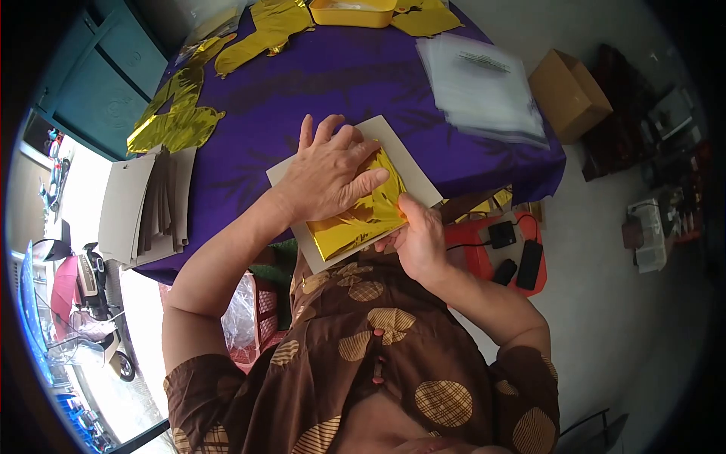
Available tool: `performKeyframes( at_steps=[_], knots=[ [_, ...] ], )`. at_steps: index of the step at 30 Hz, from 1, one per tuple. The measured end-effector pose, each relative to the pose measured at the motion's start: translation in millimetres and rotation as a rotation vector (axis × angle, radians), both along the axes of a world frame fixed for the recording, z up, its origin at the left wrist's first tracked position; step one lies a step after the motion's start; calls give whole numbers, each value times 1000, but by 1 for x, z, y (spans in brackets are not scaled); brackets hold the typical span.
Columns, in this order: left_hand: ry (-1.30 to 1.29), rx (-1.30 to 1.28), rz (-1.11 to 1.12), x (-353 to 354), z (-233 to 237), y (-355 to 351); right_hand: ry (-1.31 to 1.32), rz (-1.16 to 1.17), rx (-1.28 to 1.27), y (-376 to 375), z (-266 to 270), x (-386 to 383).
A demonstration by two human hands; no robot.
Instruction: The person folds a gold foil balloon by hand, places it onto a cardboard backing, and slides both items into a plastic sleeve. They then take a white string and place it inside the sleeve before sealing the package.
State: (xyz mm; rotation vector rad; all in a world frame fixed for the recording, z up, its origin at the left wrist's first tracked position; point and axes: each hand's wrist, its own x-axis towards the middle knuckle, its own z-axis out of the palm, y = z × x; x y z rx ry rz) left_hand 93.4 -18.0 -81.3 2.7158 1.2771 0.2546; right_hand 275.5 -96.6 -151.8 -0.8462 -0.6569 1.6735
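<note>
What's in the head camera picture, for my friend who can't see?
A person's left hand presses folded gold foil on a grey card, while the right hand grips its edge. Around them, a purple-covered table holds more gold foil, cards and clear plastic sleeves.

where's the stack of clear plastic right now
In the head view, the stack of clear plastic lies on the purple cloth toward the table's far right corner, just left of the brown cardboard box.

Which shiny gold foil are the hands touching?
The gold foil on the cardboard sheet; the other foils on the purple cloth are untouched.
</note>
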Motion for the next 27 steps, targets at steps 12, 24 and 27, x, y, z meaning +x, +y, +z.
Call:
performKeyframes(
  at_steps=[12, 24, 27],
  knots=[
    [-55, 16, -8, -3, -6, 4, -13, -10, 40, 1, -6, -1],
    [-435, -317, 90, 10, 40, 78, -89, 12, 27, -4, 16, 43],
    [-410, -281, 30, 41, 43, 108, -129, -47, 113, -8, 14, 82]
  ],
)
